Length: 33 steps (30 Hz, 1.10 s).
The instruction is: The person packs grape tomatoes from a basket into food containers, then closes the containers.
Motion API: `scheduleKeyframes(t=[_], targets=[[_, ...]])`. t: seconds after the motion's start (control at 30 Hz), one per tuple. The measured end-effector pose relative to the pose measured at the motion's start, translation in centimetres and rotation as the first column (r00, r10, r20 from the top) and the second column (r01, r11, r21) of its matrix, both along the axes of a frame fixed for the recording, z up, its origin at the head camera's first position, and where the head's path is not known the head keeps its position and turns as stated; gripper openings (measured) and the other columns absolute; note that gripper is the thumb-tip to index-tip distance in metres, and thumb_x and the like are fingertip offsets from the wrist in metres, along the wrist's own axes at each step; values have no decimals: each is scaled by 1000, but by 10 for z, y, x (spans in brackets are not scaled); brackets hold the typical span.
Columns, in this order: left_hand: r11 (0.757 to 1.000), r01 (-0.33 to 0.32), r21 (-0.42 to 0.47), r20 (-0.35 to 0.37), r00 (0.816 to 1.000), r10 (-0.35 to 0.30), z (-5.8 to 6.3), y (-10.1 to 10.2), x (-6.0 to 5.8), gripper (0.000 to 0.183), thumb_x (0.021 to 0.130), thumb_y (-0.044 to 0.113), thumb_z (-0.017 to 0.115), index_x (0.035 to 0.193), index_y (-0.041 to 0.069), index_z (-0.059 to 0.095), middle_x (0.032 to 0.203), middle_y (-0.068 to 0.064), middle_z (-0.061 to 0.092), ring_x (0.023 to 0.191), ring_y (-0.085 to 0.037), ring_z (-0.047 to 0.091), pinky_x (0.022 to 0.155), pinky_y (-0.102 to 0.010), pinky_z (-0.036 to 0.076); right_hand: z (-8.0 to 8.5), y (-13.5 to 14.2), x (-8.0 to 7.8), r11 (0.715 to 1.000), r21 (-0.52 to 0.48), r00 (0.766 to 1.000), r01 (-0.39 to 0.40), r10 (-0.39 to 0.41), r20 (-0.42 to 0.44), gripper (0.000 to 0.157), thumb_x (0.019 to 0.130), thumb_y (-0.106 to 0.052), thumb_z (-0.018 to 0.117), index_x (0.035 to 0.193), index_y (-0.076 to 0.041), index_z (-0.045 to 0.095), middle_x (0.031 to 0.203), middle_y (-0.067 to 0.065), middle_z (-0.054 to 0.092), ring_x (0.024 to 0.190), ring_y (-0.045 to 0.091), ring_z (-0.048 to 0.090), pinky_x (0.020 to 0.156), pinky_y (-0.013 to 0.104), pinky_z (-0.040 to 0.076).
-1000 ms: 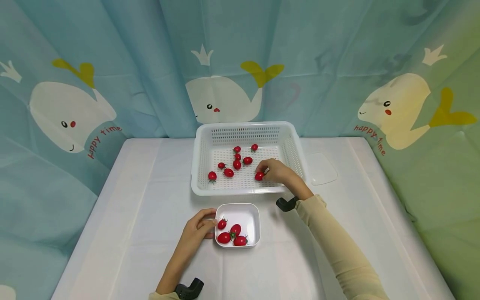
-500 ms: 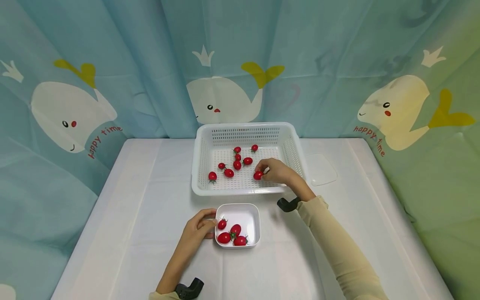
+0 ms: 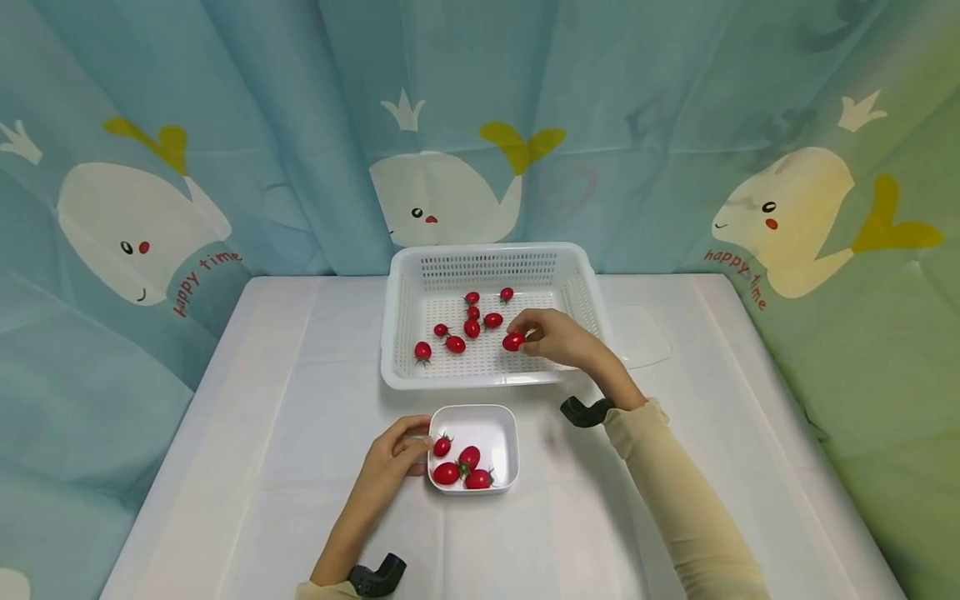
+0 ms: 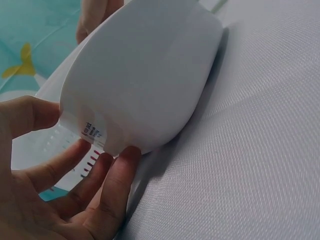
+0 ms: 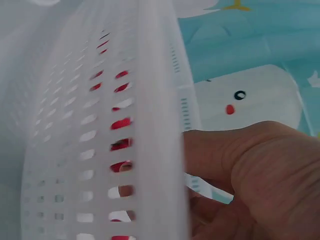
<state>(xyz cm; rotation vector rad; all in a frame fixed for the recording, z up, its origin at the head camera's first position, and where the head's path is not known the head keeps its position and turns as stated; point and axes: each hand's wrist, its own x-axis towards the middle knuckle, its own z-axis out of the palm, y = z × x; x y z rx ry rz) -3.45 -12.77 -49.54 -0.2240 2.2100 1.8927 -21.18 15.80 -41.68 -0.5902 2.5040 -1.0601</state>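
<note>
My right hand (image 3: 558,337) pinches a red cherry tomato (image 3: 513,342) between thumb and fingers, over the right part of a white perforated basket (image 3: 438,382). Several other cherry tomatoes with green stems, one of them (image 3: 455,344) near the middle, lie on the basket floor. In the right wrist view the basket's wall (image 5: 157,150) hides the fingertips. My left hand (image 3: 393,454) holds a small white square box (image 3: 498,433) by its left side. The left wrist view has the thumb at the rim and the fingers (image 4: 120,175) against the outer wall. Several cherry tomatoes (image 3: 446,473) sit inside the box.
A clear flat plastic lid (image 3: 641,337) lies on the white-covered table (image 3: 300,350), right of the basket. Behind the table hangs a blue-green curtain (image 3: 300,208) with printed whales, right behind the basket's back edge. A black wrist mount (image 3: 587,412) shows at the right wrist.
My right hand has raised its cherry tomato slightly and shifted it a little left and toward the back. The left hand and the box stay in place.
</note>
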Motion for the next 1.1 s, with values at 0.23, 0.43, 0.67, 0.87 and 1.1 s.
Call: scheduleKeyframes(t=[0.23, 0.43, 0.67, 0.87, 1.1], targets=[[1000, 0, -3, -1, 1000, 0, 0, 0, -1, 37, 100, 18, 66, 135, 7, 65, 129, -16, 70, 105, -20, 69, 76, -23, 62, 10, 0, 9, 999, -31, 1000, -21, 20, -19, 28, 92, -1, 66, 119, -6, 70, 115, 11, 73, 107, 28, 66, 98, 42, 53], [1000, -1, 0, 3, 1000, 1, 1, 0, -1, 37, 100, 19, 67, 135, 8, 64, 131, -16, 69, 106, -20, 69, 76, -22, 61, 17, -1, 17, 998, -56, 999, -33, 32, -18, 28, 94, -2, 68, 121, -6, 70, 119, 10, 73, 110, 28, 68, 98, 43, 57], [1000, -2, -1, 5, 1000, 2, 1, 0, -1, 36, 100, 19, 67, 135, 8, 65, 131, -16, 69, 106, -19, 69, 77, -22, 61, 22, 1, 30, 987, -151, 997, -57, 63, 38, 30, 95, -5, 68, 125, -10, 70, 125, 9, 72, 114, 26, 69, 94, 34, 59], [1000, -2, -7, 1, 1000, 2, 0, 0, -2, 37, 100, 19, 66, 135, 8, 64, 130, -16, 69, 104, -16, 69, 76, -22, 61, 23, 2, 39, 962, -249, 984, -115, 145, 106, 31, 96, -6, 70, 126, -14, 69, 126, 6, 70, 115, 24, 69, 95, 31, 60], [1000, -6, -14, -1, 1000, 6, -2, 1, -2, 36, 100, 18, 66, 134, 7, 65, 130, -16, 69, 102, -16, 69, 76, -22, 62, 19, 3, 47, 927, -336, 962, -165, 226, 151, 30, 97, -7, 69, 126, -14, 68, 122, 7, 71, 115, 24, 67, 97, 33, 58]])
